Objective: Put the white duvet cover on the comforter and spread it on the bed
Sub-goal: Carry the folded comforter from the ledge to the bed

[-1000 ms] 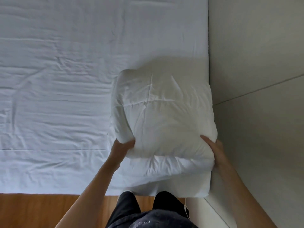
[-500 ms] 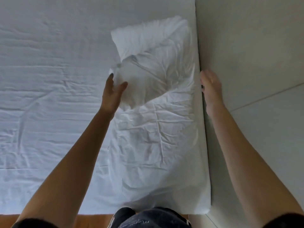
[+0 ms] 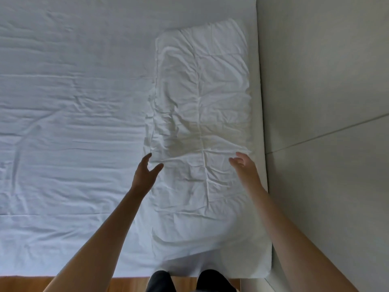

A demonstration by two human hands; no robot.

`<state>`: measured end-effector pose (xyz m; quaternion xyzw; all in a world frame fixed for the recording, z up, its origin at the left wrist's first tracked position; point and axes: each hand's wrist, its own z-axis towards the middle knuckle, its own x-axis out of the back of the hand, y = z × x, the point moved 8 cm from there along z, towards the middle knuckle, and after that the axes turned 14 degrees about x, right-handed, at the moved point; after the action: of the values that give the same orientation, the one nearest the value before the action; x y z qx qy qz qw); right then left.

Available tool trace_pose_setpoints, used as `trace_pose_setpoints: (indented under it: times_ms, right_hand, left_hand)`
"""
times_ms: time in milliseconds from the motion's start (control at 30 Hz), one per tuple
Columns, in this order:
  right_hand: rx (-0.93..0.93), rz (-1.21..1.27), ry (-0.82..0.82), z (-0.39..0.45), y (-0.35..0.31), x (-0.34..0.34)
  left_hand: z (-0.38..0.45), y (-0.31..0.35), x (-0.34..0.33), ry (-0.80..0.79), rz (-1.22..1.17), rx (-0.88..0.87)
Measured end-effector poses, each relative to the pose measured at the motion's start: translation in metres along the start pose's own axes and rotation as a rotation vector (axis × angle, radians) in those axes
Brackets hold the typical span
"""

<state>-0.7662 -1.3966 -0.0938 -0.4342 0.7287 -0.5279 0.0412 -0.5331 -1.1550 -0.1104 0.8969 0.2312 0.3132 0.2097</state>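
The white comforter lay unfolded in a long, creased strip along the right side of the bed, its right edge close to the mattress edge by the wall. Both arms reached forward over it. The left hand was spread, thumb and fingers parted, at the strip's left edge and gripping nothing; whether it touched the fabric could not be told. The right hand was also loosely spread, fingers slightly curled, above the strip's right edge and holding nothing. Wooden floor showed below the bed.
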Motion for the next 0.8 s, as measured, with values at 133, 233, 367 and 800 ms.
trace_pose_setpoints:
  times_ms: [133, 233, 367, 800]
  right_hand:
    - [-0.044, -0.084, -0.026, 0.001, 0.033, -0.012]
    - [-0.033, -0.194, -0.012, 0.014, 0.052, -0.016]
    - [0.056, -0.354, 0.073, 0.055, 0.063, -0.012]
    - [-0.1, -0.099, 0.255, 0.193, 0.121, 0.018]
  left_hand:
    - [0.02, -0.027, -0.014, -0.021, 0.108, 0.033]
    - [0.047, -0.029, -0.021, 0.005, 0.193, 0.008]
    - [0.097, -0.009, -0.028, 0.093, 0.277, -0.066]
    - [0.244, -0.015, -0.048, 0.002, 0.018, 0.11]
